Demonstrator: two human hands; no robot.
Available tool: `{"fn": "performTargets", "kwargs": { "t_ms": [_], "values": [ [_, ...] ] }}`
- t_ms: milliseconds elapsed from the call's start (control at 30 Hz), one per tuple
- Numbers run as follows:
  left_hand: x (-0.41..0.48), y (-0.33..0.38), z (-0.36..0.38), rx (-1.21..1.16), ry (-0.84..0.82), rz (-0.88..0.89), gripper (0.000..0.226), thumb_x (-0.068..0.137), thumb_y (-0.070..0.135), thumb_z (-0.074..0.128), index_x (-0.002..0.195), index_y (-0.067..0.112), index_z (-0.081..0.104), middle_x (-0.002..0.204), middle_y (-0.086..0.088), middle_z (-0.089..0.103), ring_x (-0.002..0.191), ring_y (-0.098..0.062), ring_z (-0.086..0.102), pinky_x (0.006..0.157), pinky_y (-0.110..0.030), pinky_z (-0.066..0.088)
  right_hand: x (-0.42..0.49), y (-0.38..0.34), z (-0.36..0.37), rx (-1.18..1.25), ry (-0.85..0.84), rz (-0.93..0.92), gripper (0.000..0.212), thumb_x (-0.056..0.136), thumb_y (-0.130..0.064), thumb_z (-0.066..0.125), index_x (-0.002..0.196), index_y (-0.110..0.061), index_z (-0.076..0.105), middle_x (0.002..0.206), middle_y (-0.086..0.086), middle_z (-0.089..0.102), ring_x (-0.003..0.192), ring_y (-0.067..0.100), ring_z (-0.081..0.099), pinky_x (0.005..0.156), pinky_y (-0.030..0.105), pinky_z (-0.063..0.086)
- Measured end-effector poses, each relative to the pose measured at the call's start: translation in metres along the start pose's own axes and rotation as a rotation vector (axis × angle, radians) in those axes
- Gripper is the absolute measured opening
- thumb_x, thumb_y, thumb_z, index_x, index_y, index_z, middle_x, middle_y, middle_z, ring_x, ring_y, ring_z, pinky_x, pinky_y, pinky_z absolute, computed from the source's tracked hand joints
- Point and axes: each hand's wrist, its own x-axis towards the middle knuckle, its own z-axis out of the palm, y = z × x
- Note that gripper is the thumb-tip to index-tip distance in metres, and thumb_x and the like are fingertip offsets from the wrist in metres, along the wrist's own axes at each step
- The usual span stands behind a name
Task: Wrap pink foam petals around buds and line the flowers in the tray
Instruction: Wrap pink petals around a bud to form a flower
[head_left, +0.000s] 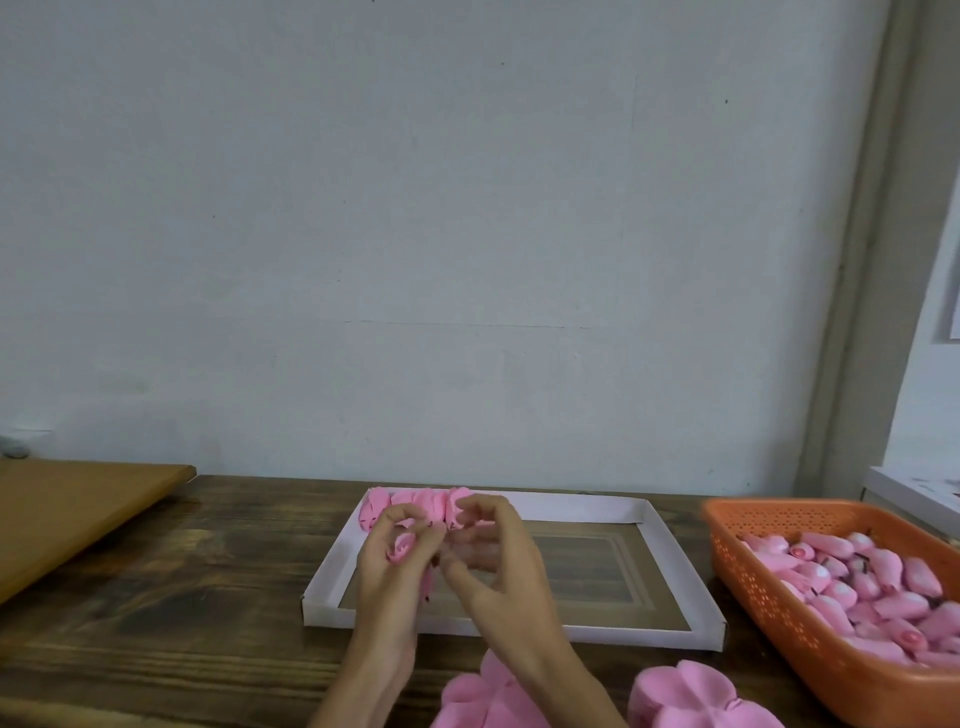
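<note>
Over the left end of the tray (670, 561), up between both hands, is the flower (402, 548) I'm wrapping: my left hand (400, 566) curls round it, pinching the foam so the petal can't spring open, while my right hand (501, 564) hooks in beside it with bent fingers, too blurred to say if it grips. Just beyond my fingertips the finished flowers (415, 505) line the far rim, a short reach away. Buds (841, 577) wait in the orange basket (769, 613) off my right hand, and petal stacks (685, 696) sit under my wrists for quick picking.

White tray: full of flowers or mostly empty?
Mostly empty: flowers sit only in the far-left corner of the white tray; the visible rest is bare.
</note>
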Motion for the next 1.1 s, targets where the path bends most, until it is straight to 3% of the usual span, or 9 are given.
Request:
{"fn": "performTargets", "kwargs": {
  "t_ms": [100, 267, 367, 467, 567, 667, 800, 900, 1100],
  "values": [
    [0.0, 0.004, 0.0, -0.176, 0.034, -0.113, 0.016, 0.088, 0.011, 0.076, 0.095, 0.023, 0.068, 0.094, -0.017, 0.066, 0.085, -0.031, 0.062, 0.07, -0.039, 0.049, -0.001, 0.003, 0.007, -0.003, -0.081, 0.133, 0.042, 0.079, -0.015, 0.081, 0.114, -0.025, 0.06, 0.106, -0.005, 0.073, 0.098, 0.008, 0.071, 0.08, 0.026, 0.06],
    [-0.003, 0.005, 0.002, -0.279, 0.075, -0.17, 0.022, 0.084, 0.023, 0.078, 0.104, 0.022, 0.068, 0.078, -0.006, 0.069, 0.068, -0.023, 0.071, 0.052, -0.033, 0.057, -0.008, 0.004, 0.02, -0.025, -0.04, 0.128, 0.034, 0.074, -0.013, 0.085, 0.102, -0.023, 0.068, 0.093, -0.01, 0.077, 0.079, 0.009, 0.075, 0.072, 0.023, 0.06],
    [-0.005, 0.006, 0.005, -0.288, 0.061, -0.174, 0.024, 0.08, 0.026, 0.08, 0.101, 0.022, 0.069, 0.071, -0.006, 0.062, 0.063, -0.022, 0.067, 0.051, -0.031, 0.055, -0.01, 0.006, 0.024, -0.025, -0.008, 0.104, 0.03, 0.072, -0.004, 0.079, 0.097, -0.019, 0.07, 0.089, -0.013, 0.077, 0.079, 0.004, 0.074, 0.07, 0.019, 0.058],
    [-0.005, 0.01, 0.004, -0.294, 0.012, -0.195, 0.017, 0.083, 0.025, 0.079, 0.098, 0.024, 0.07, 0.079, -0.008, 0.066, 0.067, -0.023, 0.067, 0.053, -0.032, 0.055, -0.006, 0.007, 0.02, 0.055, -0.011, 0.164, 0.023, 0.075, -0.003, 0.083, 0.095, -0.012, 0.074, 0.089, 0.001, 0.078, 0.085, 0.012, 0.075, 0.078, 0.026, 0.061],
    [-0.005, 0.014, 0.002, -0.257, -0.058, -0.186, 0.015, 0.082, 0.029, 0.077, 0.092, 0.027, 0.066, 0.082, -0.007, 0.066, 0.059, -0.02, 0.059, 0.047, -0.025, 0.042, -0.002, 0.004, 0.013, 0.216, -0.139, 0.267, 0.012, 0.083, -0.008, 0.081, 0.093, -0.004, 0.076, 0.086, 0.012, 0.078, 0.076, 0.016, 0.071, 0.075, 0.027, 0.058],
    [-0.007, 0.016, 0.003, -0.227, -0.105, -0.175, 0.015, 0.085, 0.032, 0.074, 0.082, 0.027, 0.06, 0.075, -0.007, 0.054, 0.051, -0.015, 0.045, 0.044, -0.021, 0.03, -0.002, 0.004, 0.013, 0.275, -0.187, 0.308, 0.012, 0.093, -0.011, 0.071, 0.095, 0.0, 0.074, 0.079, 0.006, 0.074, 0.07, 0.015, 0.066, 0.069, 0.025, 0.055],
    [-0.004, 0.015, 0.003, -0.341, -0.005, -0.184, 0.034, 0.087, 0.032, 0.073, 0.07, 0.019, 0.047, 0.073, -0.009, 0.037, 0.066, -0.02, 0.056, 0.053, -0.03, 0.053, -0.006, 0.008, 0.02, 0.018, -0.13, 0.171, 0.016, 0.085, -0.024, 0.079, 0.1, -0.024, 0.075, 0.094, -0.01, 0.078, 0.086, 0.006, 0.072, 0.077, 0.02, 0.056],
    [-0.001, 0.015, 0.0, -0.358, 0.016, -0.173, 0.038, 0.082, 0.037, 0.077, 0.067, 0.018, 0.047, 0.072, -0.011, 0.036, 0.064, -0.021, 0.058, 0.05, -0.03, 0.051, -0.008, 0.01, 0.023, 0.034, -0.09, 0.155, 0.019, 0.083, -0.019, 0.082, 0.1, -0.023, 0.076, 0.094, -0.008, 0.078, 0.085, 0.009, 0.073, 0.078, 0.022, 0.058],
    [0.0, 0.009, -0.002, -0.301, -0.006, -0.127, 0.053, 0.081, 0.037, 0.087, 0.062, 0.021, 0.041, 0.051, 0.004, 0.035, 0.052, -0.014, 0.051, 0.051, -0.03, 0.05, -0.004, 0.005, 0.018, 0.006, -0.228, 0.213, 0.012, 0.096, -0.025, 0.065, 0.097, -0.023, 0.077, 0.091, -0.002, 0.077, 0.083, 0.005, 0.067, 0.08, 0.037, 0.058]
  ]
}}
